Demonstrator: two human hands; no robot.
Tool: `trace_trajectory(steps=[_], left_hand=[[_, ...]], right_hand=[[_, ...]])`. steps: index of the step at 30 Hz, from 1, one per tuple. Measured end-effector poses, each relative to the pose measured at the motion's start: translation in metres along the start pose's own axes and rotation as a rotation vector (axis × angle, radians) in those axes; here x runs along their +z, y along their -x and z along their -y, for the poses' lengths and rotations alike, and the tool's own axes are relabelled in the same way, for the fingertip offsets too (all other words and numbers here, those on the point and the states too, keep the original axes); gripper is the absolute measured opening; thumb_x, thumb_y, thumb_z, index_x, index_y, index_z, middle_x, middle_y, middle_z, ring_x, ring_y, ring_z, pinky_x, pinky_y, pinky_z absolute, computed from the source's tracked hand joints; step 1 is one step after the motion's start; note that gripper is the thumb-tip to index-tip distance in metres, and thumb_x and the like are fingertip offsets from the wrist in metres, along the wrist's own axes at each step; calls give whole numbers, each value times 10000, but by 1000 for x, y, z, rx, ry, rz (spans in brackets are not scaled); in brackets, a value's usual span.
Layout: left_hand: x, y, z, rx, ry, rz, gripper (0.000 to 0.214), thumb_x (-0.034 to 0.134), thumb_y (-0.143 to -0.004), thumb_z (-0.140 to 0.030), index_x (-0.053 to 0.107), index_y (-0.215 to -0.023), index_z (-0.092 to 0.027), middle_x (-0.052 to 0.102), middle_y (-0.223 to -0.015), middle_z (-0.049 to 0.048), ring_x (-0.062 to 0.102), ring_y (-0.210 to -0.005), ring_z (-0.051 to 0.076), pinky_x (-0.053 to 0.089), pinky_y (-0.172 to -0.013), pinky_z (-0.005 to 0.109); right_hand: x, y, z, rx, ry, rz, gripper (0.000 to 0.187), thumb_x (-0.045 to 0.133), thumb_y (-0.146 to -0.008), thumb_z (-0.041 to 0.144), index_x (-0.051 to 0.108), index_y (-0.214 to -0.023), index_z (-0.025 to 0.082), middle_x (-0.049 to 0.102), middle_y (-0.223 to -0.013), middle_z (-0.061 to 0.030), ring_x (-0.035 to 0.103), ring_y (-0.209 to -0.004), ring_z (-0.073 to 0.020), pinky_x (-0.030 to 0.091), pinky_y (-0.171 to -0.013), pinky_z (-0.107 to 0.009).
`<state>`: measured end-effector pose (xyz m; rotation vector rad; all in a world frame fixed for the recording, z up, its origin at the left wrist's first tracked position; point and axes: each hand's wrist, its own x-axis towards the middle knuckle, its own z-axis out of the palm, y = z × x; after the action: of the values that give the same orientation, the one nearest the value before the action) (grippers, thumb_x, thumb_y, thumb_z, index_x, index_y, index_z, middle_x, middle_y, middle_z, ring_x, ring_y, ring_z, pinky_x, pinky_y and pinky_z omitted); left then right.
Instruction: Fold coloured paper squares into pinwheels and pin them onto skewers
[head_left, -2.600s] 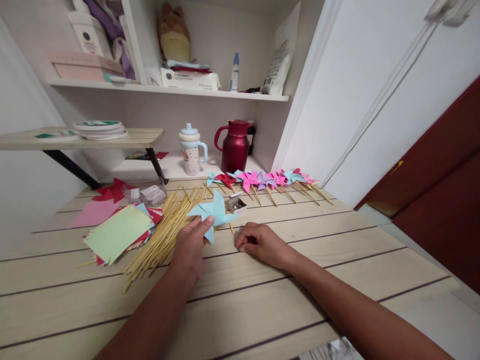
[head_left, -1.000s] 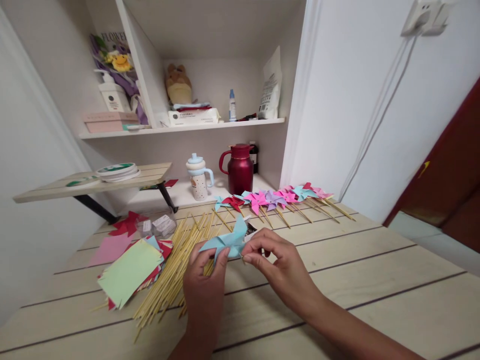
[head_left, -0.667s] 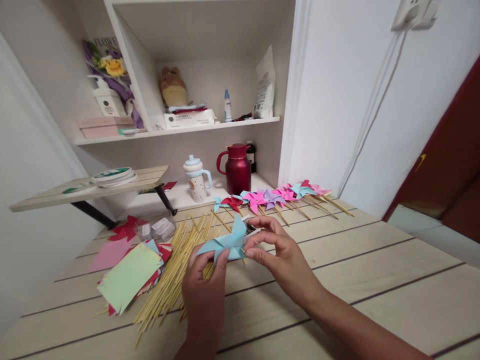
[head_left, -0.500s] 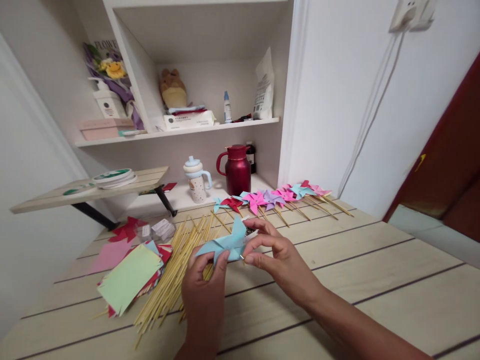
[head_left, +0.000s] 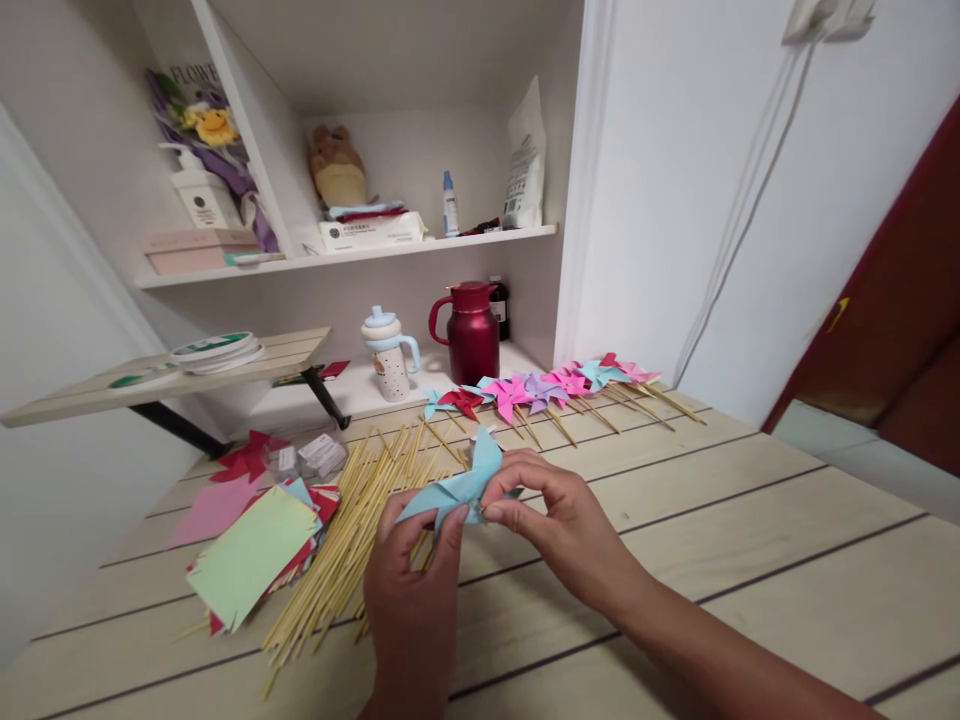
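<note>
A light blue paper pinwheel [head_left: 459,490] is held up over the table, its folded blades standing out. My left hand [head_left: 417,560] pinches its lower left part between thumb and fingers. With thumb and forefinger, my right hand [head_left: 555,510] closes on a small metal pin against the pinwheel's right side; the pin is now almost hidden by the fingertips. Behind and left of my left hand lies a spread of thin wooden sticks [head_left: 341,560]. Further left is a stack of cut paper squares with a pale green one [head_left: 255,555] on top.
Finished pinwheels on sticks [head_left: 510,397] lie in a row along the table's back. A red jug [head_left: 474,335] and a speckled cup [head_left: 391,370] stand behind. Small clear boxes [head_left: 322,455] and a red folded paper [head_left: 247,457] are at left, near a raised wooden stand [head_left: 300,347].
My right fingers have brought the pin, whose tip showed before, in against the pinwheel. My left hand keeps its grip. The camera view has shifted slightly.
</note>
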<state>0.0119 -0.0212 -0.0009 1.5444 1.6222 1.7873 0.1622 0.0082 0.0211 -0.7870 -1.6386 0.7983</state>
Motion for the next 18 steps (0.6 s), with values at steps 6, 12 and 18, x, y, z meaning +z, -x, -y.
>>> trace_trajectory(steps=[6,12,18], left_hand=[[1,0,-6,46,33,7,76,728,-753,-321,742,-697,-271,666,-772,0,598,-733,179,458,-723,278],[1,1,4,201,35,29,68,724,-781,-314,745,-763,-251,678,-829,4,635,-792,173,502,-741,273],[0,-1,9,312,-47,-13,37,725,-790,-302,738,-785,-268,680,-808,-21,643,-741,140,522,-690,242]], right_hand=[[0,1,0,10,-3,1,121,719,-806,175,698,-707,241,632,-752,16,569,-821,-174,428,-790,-293],[0,3,2,34,-13,15,105,711,-813,174,704,-725,230,663,-766,12,575,-827,-171,427,-797,-295],[1,4,2,48,-35,12,126,710,-804,126,696,-722,220,646,-776,33,579,-807,-142,421,-782,-269]])
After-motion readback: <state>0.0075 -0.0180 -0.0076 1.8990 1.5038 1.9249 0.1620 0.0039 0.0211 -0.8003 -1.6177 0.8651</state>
